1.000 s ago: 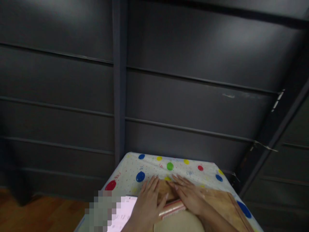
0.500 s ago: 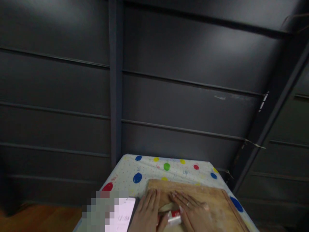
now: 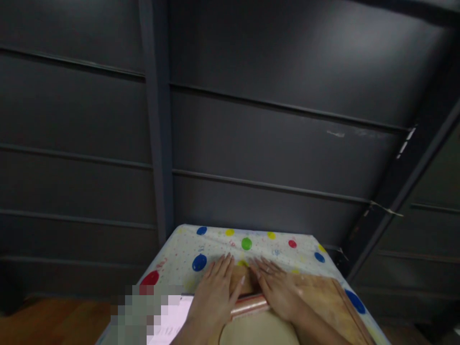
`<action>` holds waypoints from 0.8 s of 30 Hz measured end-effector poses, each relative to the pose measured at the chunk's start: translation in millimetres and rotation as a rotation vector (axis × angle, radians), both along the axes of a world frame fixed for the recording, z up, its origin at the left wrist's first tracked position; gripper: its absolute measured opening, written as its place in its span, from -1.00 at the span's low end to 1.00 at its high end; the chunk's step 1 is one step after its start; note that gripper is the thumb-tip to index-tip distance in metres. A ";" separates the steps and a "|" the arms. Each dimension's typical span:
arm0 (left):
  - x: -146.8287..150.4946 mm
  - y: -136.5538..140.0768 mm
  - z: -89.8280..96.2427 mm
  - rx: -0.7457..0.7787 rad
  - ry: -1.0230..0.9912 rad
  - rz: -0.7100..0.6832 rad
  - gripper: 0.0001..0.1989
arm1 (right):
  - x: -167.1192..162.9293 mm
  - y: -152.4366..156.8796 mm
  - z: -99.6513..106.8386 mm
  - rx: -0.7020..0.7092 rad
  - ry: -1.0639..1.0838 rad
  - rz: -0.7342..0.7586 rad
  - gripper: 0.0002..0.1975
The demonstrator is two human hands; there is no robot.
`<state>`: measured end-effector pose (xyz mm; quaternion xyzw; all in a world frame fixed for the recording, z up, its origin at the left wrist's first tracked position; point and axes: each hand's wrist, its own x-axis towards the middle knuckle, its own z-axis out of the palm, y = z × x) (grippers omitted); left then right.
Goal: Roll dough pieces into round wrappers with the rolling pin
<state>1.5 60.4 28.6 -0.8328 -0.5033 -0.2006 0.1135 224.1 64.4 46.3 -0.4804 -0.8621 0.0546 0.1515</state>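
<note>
My left hand lies palm down with fingers stretched forward and the thumb spread to the right. My right hand is flat too, its fingers pointing forward and left. Between and under the hands runs a rolling pin, reddish and whitish in its visible middle; its ends are hidden beneath the palms. On the near side of the pin a smooth, pale sheet of dough spreads over the wooden board. The fingertips reach the board's far edge.
A patterned tablecloth with coloured balloons covers the table. A phone with a lit screen lies left of my left hand, beside a pixelated patch. Behind the table stands a dark panelled wall. Brown floor shows at lower left.
Both hands have moved forward, away from me, towards the board's far edge, and the rolling pin has gone with them. More of the dough sheet shows. The view has shifted slightly.
</note>
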 end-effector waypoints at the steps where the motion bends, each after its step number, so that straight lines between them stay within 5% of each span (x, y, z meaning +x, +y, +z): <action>1: -0.6 4.2 1.6 -0.018 -0.018 0.000 -0.47 | -0.7 5.8 -0.4 -0.019 -0.011 -0.015 -0.49; 9: -3.2 25.6 12.8 -0.161 -0.060 0.098 -0.39 | -7.2 33.0 -2.8 -0.025 -0.009 -0.121 -0.52; 16: -3.1 -9.1 -8.1 0.271 -0.035 0.015 -0.42 | -3.1 -17.4 -3.1 0.138 0.074 -0.105 -0.56; 24: -7.7 -51.3 -30.2 0.658 0.089 -0.159 -0.41 | 39.2 -64.4 -25.4 0.228 -0.061 0.138 -0.37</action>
